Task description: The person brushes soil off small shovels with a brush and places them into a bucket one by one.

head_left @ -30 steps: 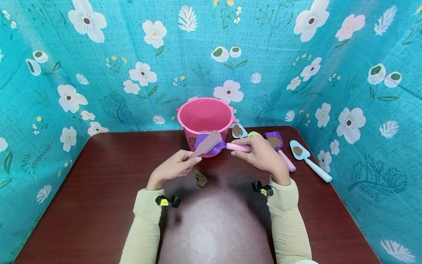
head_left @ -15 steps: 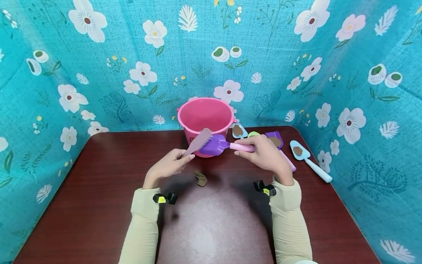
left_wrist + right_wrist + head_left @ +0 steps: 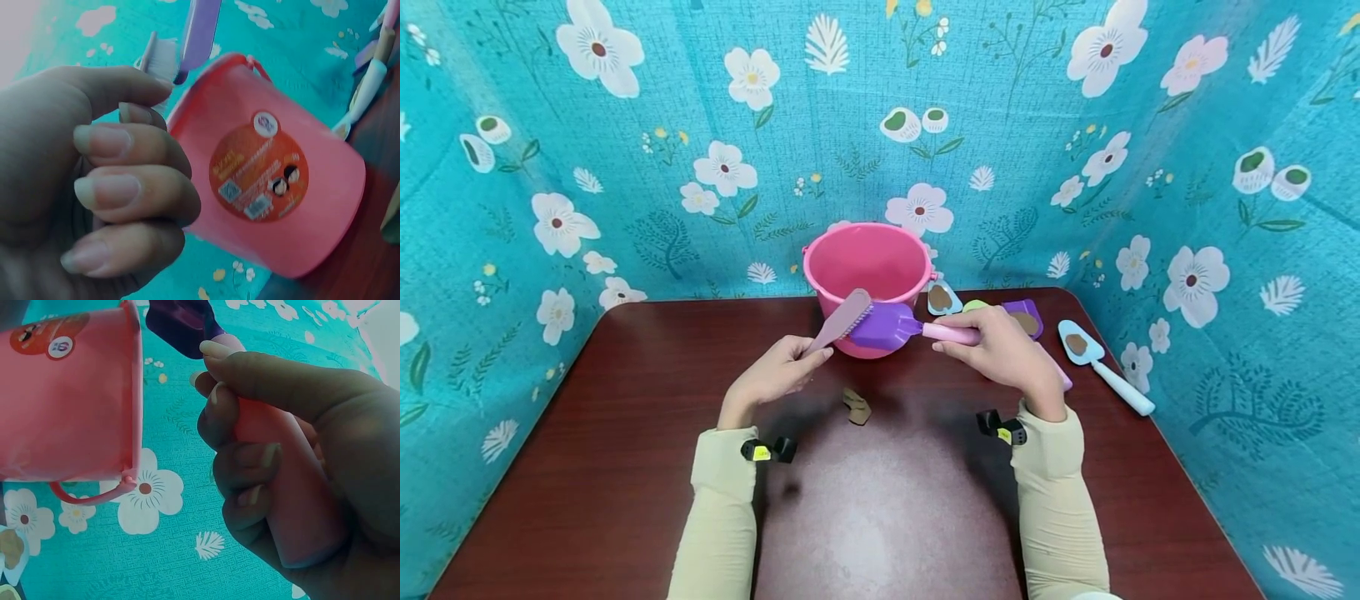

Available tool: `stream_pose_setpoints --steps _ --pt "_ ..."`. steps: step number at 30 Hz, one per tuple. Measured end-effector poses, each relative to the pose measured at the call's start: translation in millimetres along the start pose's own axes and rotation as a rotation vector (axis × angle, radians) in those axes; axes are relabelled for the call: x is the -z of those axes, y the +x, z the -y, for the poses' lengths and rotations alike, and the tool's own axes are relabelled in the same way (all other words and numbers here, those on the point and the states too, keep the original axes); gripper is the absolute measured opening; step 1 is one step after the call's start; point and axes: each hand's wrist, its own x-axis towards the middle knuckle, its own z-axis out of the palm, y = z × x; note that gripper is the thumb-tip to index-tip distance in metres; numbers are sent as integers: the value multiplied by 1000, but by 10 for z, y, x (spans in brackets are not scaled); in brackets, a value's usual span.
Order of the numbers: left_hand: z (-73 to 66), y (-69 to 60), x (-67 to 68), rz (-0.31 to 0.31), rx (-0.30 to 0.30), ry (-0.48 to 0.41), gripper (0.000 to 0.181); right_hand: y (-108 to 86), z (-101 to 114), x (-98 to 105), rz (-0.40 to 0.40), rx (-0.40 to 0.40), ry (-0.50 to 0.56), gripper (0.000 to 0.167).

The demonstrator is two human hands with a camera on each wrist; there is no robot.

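Filling foreground: glossy red-brown wooden desk [image 3: 595, 450]. Above its middle, two hands: left hand [image 3: 775, 369] pinching mauve white-bristled brush [image 3: 844, 320], right hand [image 3: 996, 343] gripping pink-handled purple plastic scoop [image 3: 886, 326]. On desk below, one crumpled brown scrap [image 3: 856, 407]. From back edge to right edge, four toy shovels: two pale-blue [image 3: 1095, 353], one purple [image 3: 1015, 308], one green [image 3: 975, 305]. At back edge, behind scoop, one round pink bucket [image 3: 868, 258]. Beyond, turquoise floral cloth [image 3: 850, 117], three sides.
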Motion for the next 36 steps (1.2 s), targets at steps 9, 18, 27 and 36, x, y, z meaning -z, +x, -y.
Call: stream_pose_setpoints --steps 9,18,27,36 --pt "-173 39 -181 104 -74 -6 31 51 31 -62 6 14 14 40" --pt "-119 81 -205 92 -52 60 30 52 18 -83 23 38 7 36" --pt "-40 56 -75 30 -16 96 32 18 6 -31 1 1 -9 38" --pt "-127 -24 -50 -29 -62 164 30 -1 5 -14 -20 11 -6 43"
